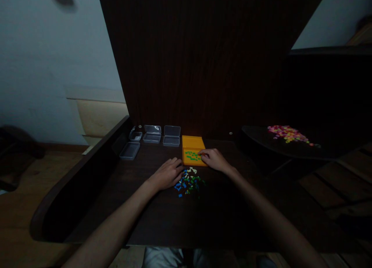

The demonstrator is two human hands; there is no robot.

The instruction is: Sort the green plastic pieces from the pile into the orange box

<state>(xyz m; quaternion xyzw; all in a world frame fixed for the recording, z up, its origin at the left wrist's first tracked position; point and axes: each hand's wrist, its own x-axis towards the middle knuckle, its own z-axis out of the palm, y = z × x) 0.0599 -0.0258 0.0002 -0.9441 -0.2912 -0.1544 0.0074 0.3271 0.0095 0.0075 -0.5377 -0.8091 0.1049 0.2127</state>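
Loose mixed pieces (pixel 184 185) lie on the desk (pixel 162 219) beside the left hand (pixel 169 173), probably for easy reach. Beyond, the right hand (pixel 214 159) meets the orange box (pixel 192 142) of green pieces (pixel 192 156); whether either hand grips anything I cannot tell.

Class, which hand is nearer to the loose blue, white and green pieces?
Left. The left hand is at the left edge of the loose pieces; the right hand is farther, beyond them, at the right side of the yellow box.
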